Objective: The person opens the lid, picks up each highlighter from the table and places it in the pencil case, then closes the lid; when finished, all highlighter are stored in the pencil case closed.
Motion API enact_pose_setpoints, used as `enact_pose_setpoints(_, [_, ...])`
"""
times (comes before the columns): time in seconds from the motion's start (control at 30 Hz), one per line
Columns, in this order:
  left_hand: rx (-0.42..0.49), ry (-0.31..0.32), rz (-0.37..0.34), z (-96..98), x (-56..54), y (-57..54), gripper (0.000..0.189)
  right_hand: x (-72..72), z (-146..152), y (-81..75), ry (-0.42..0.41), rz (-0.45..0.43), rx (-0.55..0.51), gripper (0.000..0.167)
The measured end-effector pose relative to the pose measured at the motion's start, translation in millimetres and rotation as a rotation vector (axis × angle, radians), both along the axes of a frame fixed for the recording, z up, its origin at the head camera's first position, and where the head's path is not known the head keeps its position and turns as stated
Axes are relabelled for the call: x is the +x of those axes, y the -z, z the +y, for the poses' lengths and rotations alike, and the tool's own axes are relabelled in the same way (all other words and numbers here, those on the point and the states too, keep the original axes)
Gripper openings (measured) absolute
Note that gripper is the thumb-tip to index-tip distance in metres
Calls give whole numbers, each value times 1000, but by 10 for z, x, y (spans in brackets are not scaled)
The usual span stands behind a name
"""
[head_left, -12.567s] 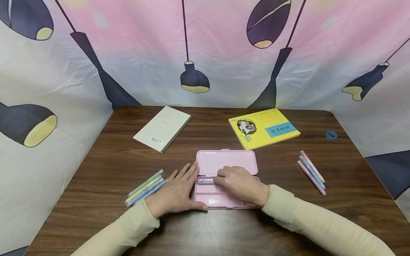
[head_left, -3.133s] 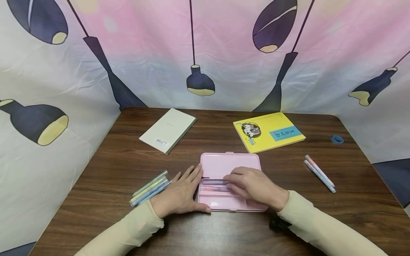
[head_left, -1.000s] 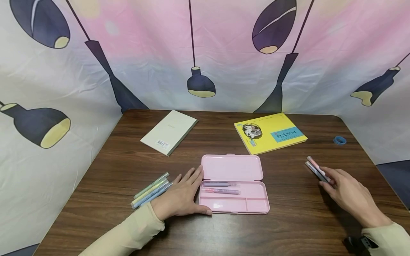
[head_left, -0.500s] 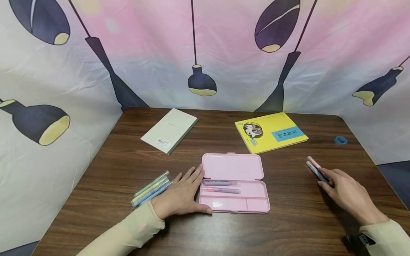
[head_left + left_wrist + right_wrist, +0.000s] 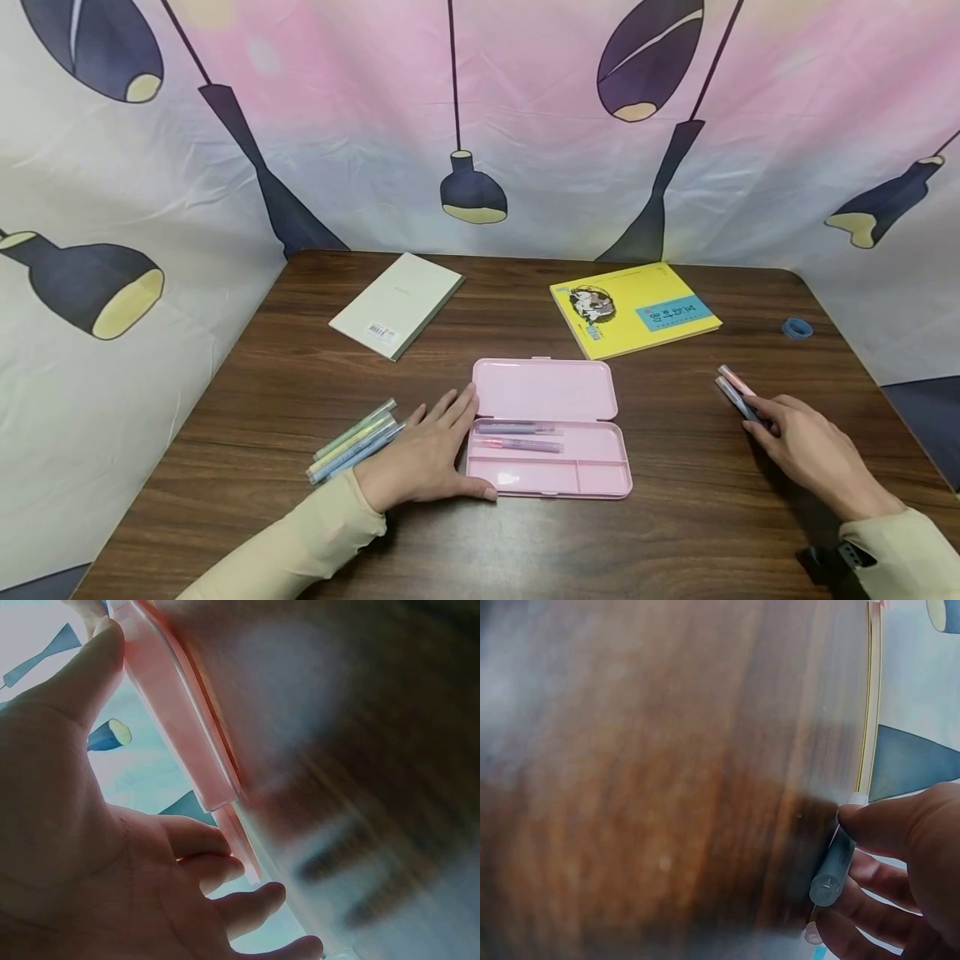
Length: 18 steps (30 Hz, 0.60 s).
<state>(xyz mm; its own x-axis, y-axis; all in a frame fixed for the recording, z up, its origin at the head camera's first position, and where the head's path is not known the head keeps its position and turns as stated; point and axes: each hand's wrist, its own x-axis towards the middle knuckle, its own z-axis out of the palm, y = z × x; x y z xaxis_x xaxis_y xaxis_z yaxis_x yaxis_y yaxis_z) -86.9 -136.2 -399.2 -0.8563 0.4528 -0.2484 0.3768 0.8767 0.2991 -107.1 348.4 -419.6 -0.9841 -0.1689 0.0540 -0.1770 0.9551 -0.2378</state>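
My left hand [image 5: 420, 462] lies with fingers spread against the left side of an open pink pencil case [image 5: 543, 390]. In the left wrist view, the fingers and thumb [image 5: 97, 667] span the case's edge [image 5: 176, 697]. Inside its upper compartment lie a greyish pen [image 5: 513, 430] and a pink-purple pen [image 5: 521, 446]. At the right, my right hand [image 5: 813, 454] pinches a blue-grey pen [image 5: 733, 396] between thumb and fingers; the right wrist view shows this pen [image 5: 832, 874] close up. A pink pen [image 5: 735, 380] lies right beside it, its near end hidden by the fingers.
Several capped pens [image 5: 352, 442] lie left of my left hand. A pale notebook [image 5: 397, 304] and a yellow book [image 5: 633, 308] lie toward the back. A blue tape roll [image 5: 797, 328] sits near the table's right edge. Patterned cloth [image 5: 360, 167] hangs behind the table.
A pink-purple pen has gone from the right-hand pens into the case. My right hand has since moved from the case to the two pens at right. My left hand has stayed put.
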Motion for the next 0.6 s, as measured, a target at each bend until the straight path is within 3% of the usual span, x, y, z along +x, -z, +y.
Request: enact_pose_setpoints(0.6, [4,1,0,-6,2,12,122,8,-14,30,-29,40,10,36])
